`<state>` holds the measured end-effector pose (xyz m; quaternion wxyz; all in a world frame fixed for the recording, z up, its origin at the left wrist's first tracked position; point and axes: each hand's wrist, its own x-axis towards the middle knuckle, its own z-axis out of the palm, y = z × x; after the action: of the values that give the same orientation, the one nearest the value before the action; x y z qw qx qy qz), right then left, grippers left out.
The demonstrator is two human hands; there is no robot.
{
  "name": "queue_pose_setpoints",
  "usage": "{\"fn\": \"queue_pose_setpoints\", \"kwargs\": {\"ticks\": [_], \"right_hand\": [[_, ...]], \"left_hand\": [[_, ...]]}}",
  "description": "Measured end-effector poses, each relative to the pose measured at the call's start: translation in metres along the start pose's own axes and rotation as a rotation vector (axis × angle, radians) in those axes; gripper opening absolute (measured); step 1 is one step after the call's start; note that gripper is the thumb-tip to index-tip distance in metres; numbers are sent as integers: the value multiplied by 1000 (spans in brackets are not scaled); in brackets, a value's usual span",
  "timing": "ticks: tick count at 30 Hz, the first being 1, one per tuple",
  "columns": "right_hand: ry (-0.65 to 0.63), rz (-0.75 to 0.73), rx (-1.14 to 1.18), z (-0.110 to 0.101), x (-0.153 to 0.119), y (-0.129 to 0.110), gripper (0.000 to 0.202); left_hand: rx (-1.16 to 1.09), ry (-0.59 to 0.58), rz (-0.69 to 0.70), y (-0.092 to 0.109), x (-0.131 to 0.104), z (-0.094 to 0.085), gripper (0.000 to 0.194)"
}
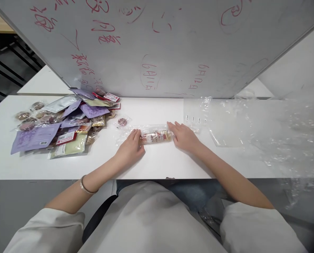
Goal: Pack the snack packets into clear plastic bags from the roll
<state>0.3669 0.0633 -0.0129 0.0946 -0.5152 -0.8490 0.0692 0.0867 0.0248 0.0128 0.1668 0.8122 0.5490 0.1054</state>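
A long snack packet (157, 136) with red and gold print lies crosswise on the white table, inside a clear plastic bag (125, 131) whose loose film reaches out at its ends. My left hand (130, 147) rests palm down on the left end, its fingers stretched out and close together. At the right end lies my right hand (184, 136), open, with its fingers spread over the edge of the film. The undersides of both hands are hidden. Just left of the bag is a small round wrapped snack (122, 121).
A heap of snack pouches (36, 137), purple, silver and yellow-green, with small wrapped pieces, covers the left of the white table (151, 165). Clear plastic bags (227, 123) spread over the right, some hanging past the front edge. A whiteboard (172, 45) with red writing stands behind.
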Motion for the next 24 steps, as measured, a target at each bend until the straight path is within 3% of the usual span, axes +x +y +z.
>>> {"fn": "queue_pose_setpoints", "kwargs": {"ticks": [3,7,11,15,18,21,24], "right_hand": [[137,84,-33,9,18,-3,66],[312,185,-115,-1,29,-17,50],[252,326,-89,-17,37,-29,41],[190,438,59,-19,50,-35,37],[235,467,377,-13,60,-43,33],[241,466,994,-6,70,-55,25],[156,354,1596,-3,73,-68,16]], "left_hand": [[-7,31,-66,5,10,2,71],[22,19,-34,16,20,9,81],[97,75,-84,27,25,23,77],[165,118,-82,24,31,29,70],[186,124,-50,16,34,30,63],[174,149,-14,11,34,32,65],[170,191,-18,11,33,36,66]]}}
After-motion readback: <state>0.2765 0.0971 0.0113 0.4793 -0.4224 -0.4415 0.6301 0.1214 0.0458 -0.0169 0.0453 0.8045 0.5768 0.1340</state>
